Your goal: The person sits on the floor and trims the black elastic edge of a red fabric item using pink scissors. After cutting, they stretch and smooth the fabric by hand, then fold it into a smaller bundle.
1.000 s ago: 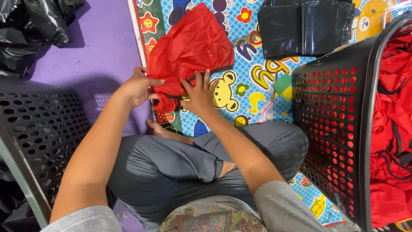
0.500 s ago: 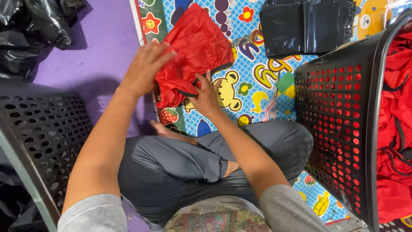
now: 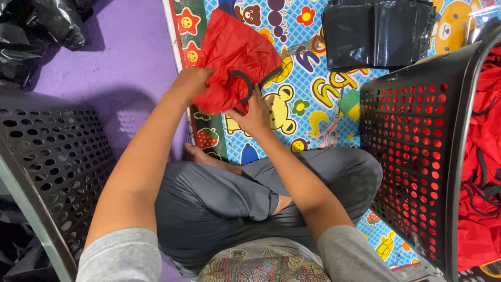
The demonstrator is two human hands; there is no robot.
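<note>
My left hand [image 3: 192, 82] & right hand [image 3: 255, 112] both grip the crumpled red fabric bag w/ black strap [image 3: 237, 57], fingers clenched into it, held just above the colourful cartoon play mat [image 3: 308, 68] near its left edge. Black perforated plastic basket [image 3: 417, 156] sits at mat's right edge.

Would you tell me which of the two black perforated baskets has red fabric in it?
The basket on the person's right: red fabric fills it and shows through its holes. The basket on the left shows no red.
</note>
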